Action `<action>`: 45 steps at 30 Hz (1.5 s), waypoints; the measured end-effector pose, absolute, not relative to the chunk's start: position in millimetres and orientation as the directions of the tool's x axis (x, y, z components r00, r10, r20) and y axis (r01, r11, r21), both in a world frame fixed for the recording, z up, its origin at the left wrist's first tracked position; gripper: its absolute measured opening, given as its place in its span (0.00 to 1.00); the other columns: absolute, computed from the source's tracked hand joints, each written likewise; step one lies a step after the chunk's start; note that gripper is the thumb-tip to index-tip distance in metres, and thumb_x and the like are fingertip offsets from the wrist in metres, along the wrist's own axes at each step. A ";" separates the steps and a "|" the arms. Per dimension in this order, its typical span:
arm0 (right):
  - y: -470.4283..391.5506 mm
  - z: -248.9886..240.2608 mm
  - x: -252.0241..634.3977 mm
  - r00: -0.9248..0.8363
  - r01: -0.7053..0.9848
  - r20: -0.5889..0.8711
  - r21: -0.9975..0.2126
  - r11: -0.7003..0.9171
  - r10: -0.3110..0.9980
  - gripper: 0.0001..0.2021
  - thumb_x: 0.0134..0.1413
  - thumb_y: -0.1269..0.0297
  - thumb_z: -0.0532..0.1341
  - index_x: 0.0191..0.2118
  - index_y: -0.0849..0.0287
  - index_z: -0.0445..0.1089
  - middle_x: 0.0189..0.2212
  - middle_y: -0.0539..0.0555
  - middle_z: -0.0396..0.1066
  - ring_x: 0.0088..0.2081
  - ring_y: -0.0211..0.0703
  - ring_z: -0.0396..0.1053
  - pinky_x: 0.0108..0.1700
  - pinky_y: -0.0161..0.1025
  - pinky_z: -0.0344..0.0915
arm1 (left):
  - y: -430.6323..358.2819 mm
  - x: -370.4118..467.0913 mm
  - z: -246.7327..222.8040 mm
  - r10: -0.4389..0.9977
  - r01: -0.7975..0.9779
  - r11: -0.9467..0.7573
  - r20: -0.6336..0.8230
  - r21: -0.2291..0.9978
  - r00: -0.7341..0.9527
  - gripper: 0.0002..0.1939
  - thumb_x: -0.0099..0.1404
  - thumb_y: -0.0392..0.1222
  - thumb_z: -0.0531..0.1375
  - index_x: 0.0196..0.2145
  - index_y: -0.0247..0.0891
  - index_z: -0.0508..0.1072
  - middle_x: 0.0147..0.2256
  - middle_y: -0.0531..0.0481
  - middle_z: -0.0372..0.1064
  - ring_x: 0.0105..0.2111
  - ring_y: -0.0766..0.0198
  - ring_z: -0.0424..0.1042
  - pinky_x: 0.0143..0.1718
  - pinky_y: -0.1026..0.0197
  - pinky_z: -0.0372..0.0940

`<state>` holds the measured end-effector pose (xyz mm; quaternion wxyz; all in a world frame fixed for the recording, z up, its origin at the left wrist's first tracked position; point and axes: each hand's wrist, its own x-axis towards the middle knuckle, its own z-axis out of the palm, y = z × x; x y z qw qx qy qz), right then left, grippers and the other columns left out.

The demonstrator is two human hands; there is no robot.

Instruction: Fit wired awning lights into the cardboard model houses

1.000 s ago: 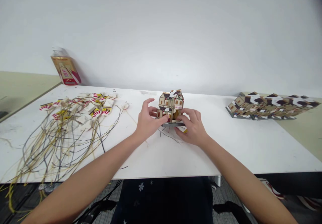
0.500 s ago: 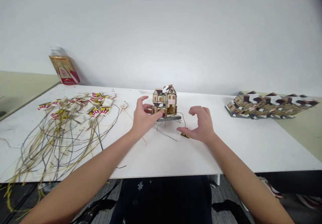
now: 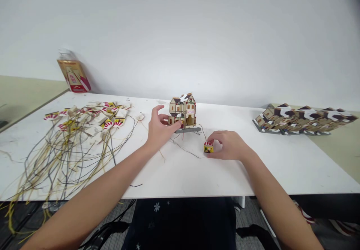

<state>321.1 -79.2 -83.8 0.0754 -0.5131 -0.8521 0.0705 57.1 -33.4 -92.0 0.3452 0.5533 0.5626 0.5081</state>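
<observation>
A small model house [image 3: 190, 112] with snowy roofs and a grey base is held upright by my left hand [image 3: 161, 128], thumb in front and fingers at its left side. Dark thin wires [image 3: 185, 151] come out from under the base. One of them runs right to a little yellow piece with a red-and-white striped awning [image 3: 208, 147] on the table. My right hand [image 3: 229, 145] closes on this piece from the right, with the thumb below and the fingertips above.
Left on the white table [image 3: 180, 178] lies a heap of similar awning pieces [image 3: 98, 119] with tangled yellow and black wires [image 3: 67, 160]. A bottle [image 3: 73, 72] leans on the wall behind. Several more model houses [image 3: 300, 119] stand in a row at the right.
My right hand has come down and closed its fingers on the awning piece, which now shows its yellow front. My left hand still grips the house.
</observation>
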 end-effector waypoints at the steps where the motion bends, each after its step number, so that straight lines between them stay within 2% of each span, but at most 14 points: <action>1: -78.9 -84.4 321.6 -0.471 0.855 0.074 -0.207 0.476 0.879 0.15 0.43 0.52 0.69 0.37 0.51 0.73 0.35 0.48 0.75 0.33 0.43 0.72 0.31 0.38 0.60 | -33.6 57.2 -91.8 0.973 0.269 -0.132 0.176 0.954 -0.147 0.41 0.49 0.50 0.70 0.57 0.45 0.57 0.35 0.52 0.71 0.32 0.62 0.72 0.34 0.58 0.67; 11: -74.4 -87.3 326.1 -0.567 0.603 0.441 -0.355 0.715 0.696 0.19 0.48 0.62 0.67 0.47 0.56 0.69 0.42 0.56 0.72 0.40 0.45 0.71 0.40 0.42 0.70 | -36.5 57.9 -89.6 0.972 0.285 -0.134 0.181 0.949 -0.147 0.41 0.48 0.50 0.69 0.57 0.45 0.57 0.35 0.52 0.71 0.34 0.61 0.73 0.34 0.59 0.66; 17: -76.2 -87.6 324.4 -0.545 0.507 0.575 -0.354 0.786 0.610 0.20 0.51 0.63 0.67 0.51 0.54 0.69 0.40 0.56 0.73 0.40 0.45 0.72 0.41 0.44 0.72 | -38.6 58.4 -87.2 0.970 0.293 -0.143 0.193 0.945 -0.148 0.41 0.48 0.49 0.70 0.57 0.45 0.57 0.35 0.52 0.71 0.34 0.61 0.72 0.34 0.59 0.66; 21: -79.5 -86.3 319.9 -0.537 0.435 0.613 -0.386 0.813 0.579 0.22 0.51 0.64 0.67 0.53 0.52 0.70 0.40 0.56 0.74 0.39 0.45 0.72 0.40 0.43 0.72 | -39.8 58.5 -85.9 0.969 0.293 -0.149 0.199 0.945 -0.149 0.41 0.49 0.49 0.69 0.57 0.45 0.57 0.35 0.52 0.71 0.34 0.61 0.72 0.34 0.59 0.66; 26: -84.0 -87.2 312.5 -0.588 0.329 0.570 -0.479 0.814 0.574 0.28 0.51 0.63 0.69 0.59 0.51 0.66 0.39 0.55 0.74 0.39 0.42 0.72 0.39 0.41 0.72 | -36.6 57.8 -88.9 0.964 0.280 -0.161 0.212 0.946 -0.162 0.41 0.49 0.48 0.69 0.57 0.45 0.57 0.36 0.51 0.71 0.35 0.61 0.73 0.35 0.59 0.66; 30: -84.4 -90.7 310.8 -0.550 0.373 0.540 -0.523 0.766 0.637 0.33 0.49 0.61 0.70 0.61 0.49 0.62 0.39 0.53 0.75 0.36 0.40 0.72 0.41 0.40 0.72 | -34.6 57.5 -90.8 0.966 0.263 -0.167 0.211 0.950 -0.151 0.42 0.48 0.49 0.69 0.58 0.45 0.57 0.36 0.52 0.71 0.35 0.61 0.73 0.35 0.59 0.67; 35: -80.2 -95.5 310.5 -0.452 0.424 0.541 -0.570 0.704 0.710 0.28 0.50 0.59 0.70 0.56 0.51 0.64 0.41 0.53 0.75 0.33 0.39 0.72 0.40 0.40 0.73 | -39.2 59.1 -87.5 0.970 0.267 -0.195 0.227 0.944 -0.092 0.42 0.48 0.47 0.69 0.57 0.45 0.57 0.36 0.52 0.71 0.36 0.60 0.73 0.38 0.58 0.67; 38: -76.9 -100.0 310.1 -0.374 0.445 0.598 -0.555 0.703 0.709 0.21 0.51 0.57 0.69 0.50 0.53 0.66 0.43 0.54 0.74 0.33 0.38 0.72 0.39 0.39 0.72 | -43.5 60.8 -84.9 0.973 0.284 -0.206 0.228 0.936 -0.046 0.41 0.48 0.45 0.69 0.57 0.45 0.57 0.36 0.51 0.71 0.37 0.60 0.73 0.37 0.58 0.67; 40: -75.0 -102.3 309.9 -0.345 0.501 0.608 -0.526 0.688 0.715 0.19 0.53 0.56 0.68 0.47 0.54 0.66 0.41 0.54 0.75 0.34 0.40 0.73 0.38 0.40 0.72 | -46.3 62.1 -83.9 0.976 0.295 -0.204 0.219 0.933 -0.018 0.41 0.48 0.44 0.68 0.57 0.45 0.56 0.36 0.51 0.71 0.36 0.60 0.73 0.35 0.59 0.67; 42: -73.5 -103.0 309.6 -0.361 0.584 0.623 -0.430 0.689 0.694 0.16 0.54 0.55 0.67 0.44 0.54 0.65 0.38 0.53 0.75 0.36 0.42 0.74 0.38 0.41 0.71 | -48.9 63.7 -83.4 0.977 0.308 -0.205 0.214 0.929 0.005 0.41 0.48 0.45 0.68 0.57 0.45 0.56 0.36 0.51 0.71 0.36 0.60 0.72 0.34 0.59 0.67; 45: -71.8 -102.3 308.2 -0.429 0.662 0.675 -0.218 0.717 0.600 0.14 0.55 0.55 0.66 0.41 0.55 0.64 0.37 0.53 0.76 0.36 0.43 0.74 0.40 0.44 0.69 | -52.4 65.9 -83.3 0.974 0.336 -0.224 0.222 0.915 0.044 0.41 0.49 0.46 0.68 0.58 0.45 0.55 0.37 0.51 0.71 0.36 0.60 0.72 0.33 0.60 0.67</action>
